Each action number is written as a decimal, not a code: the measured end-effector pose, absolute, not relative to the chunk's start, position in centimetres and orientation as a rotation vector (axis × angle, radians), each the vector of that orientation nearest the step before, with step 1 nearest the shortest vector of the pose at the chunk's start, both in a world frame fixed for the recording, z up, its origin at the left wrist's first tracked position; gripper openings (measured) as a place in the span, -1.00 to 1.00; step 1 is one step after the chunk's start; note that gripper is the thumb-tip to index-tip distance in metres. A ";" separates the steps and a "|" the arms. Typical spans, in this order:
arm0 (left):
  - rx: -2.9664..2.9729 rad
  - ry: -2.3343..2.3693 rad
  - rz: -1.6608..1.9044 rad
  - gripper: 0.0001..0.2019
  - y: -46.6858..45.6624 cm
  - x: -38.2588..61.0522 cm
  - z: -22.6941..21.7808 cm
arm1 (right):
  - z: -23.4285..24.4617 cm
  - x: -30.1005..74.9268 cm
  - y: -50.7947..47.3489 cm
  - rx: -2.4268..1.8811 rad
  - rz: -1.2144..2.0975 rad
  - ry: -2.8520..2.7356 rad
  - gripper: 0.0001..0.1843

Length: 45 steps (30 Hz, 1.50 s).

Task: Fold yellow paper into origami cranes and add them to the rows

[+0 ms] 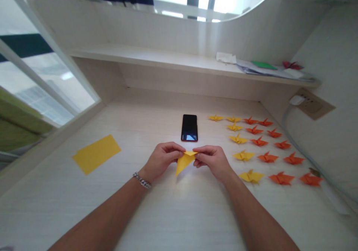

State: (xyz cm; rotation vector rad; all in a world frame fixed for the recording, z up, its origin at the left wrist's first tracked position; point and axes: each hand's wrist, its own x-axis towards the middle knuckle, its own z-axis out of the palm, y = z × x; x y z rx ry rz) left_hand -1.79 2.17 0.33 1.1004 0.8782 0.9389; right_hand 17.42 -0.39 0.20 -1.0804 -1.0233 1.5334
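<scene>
A partly folded yellow paper piece [184, 161] is held just above the pale wooden desk [173, 213], its long point hanging down to the left. My left hand [162, 158] pinches its upper left edge, with a metal bracelet on that wrist. My right hand [212, 159] pinches the upper right edge, fingers curled. Both hands meet over the middle of the desk, just in front of a black phone [189, 127] that lies flat with its screen up.
Several folded yellow cranes [243, 155] and orange-red cranes [267, 157] lie in rows at the right. A flat yellow sheet [96, 153] lies at the left. A shelf [173, 59] above holds papers; a wall socket [310, 104] with a cable is at the right.
</scene>
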 end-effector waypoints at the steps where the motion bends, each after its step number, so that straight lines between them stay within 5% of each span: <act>1: 1.100 0.879 0.941 -0.87 2.2 -1.8 0.3 | 0.2 17.4 -0.3 -1.096 1.514 -1.016 -0.70; 15: 1.216 0.883 0.943 -0.91 2.2 -2.2 0.6 | 1.2 18.5 -0.5 -0.971 1.680 -1.010 -0.73; 22: 1.600 0.930 0.775 -0.85 1.6 -1.8 0.9 | 0.3 17.6 -0.5 -1.207 1.460 -1.353 -0.66; 45: 1.372 0.929 0.856 -0.76 1.7 -1.3 0.3 | 0.0 16.2 -0.8 -1.291 1.336 -1.296 -0.75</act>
